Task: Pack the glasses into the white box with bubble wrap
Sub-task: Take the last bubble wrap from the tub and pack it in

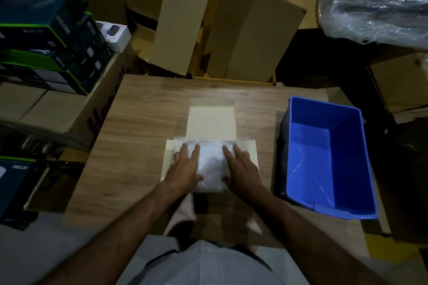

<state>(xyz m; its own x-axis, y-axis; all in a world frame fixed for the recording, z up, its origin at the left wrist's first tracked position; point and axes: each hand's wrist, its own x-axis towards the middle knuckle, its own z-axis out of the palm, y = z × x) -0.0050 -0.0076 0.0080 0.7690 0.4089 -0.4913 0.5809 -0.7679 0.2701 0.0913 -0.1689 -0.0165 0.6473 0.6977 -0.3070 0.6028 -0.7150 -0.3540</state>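
Both your left hand and right hand lie flat, fingers spread, pressing the clear bubble wrap bundle down into the open white cardboard box, seating it snugly; glasses hidden.

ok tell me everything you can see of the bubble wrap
The bubble wrap is a clear, whitish, crinkly plastic bundle sitting in the open white box on the wooden table. It fills the box's tray and bulges a little over its far edge. The left hand and right hand press flat on it, fingers straight, one at each side. What it covers cannot be seen.
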